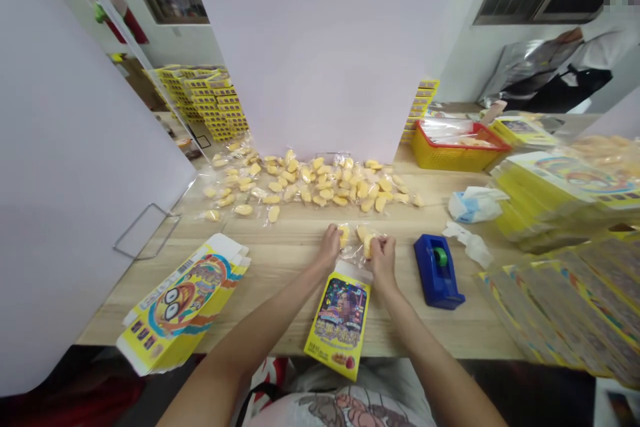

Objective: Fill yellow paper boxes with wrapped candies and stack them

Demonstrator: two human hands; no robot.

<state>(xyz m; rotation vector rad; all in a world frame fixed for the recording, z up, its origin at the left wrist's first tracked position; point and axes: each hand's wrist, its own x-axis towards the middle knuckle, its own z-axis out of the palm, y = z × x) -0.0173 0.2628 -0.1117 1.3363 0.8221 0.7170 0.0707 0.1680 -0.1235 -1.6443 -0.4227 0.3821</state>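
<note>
Just beyond the top of a yellow box [340, 323], both hands are at small clear packets with yellow pieces inside. My left hand [329, 247] pinches a packet [344, 235]. My right hand [384, 257] has its fingers closed on another packet [368, 245]. The yellow box lies face up at the table's front edge, its white top end toward my hands. Farther back, a loose pile of wrapped yellow pieces [325, 183] spreads across the wooden table [280, 267].
Flattened boxes [190, 300] lie at the left beside a wire stand [145, 233]. To the right are a blue tape dispenser [435, 273], crumpled tissue [475, 205], a yellow-red basket [453, 153] and stacked boxes [550, 193]. A person [565, 73] is at the back right.
</note>
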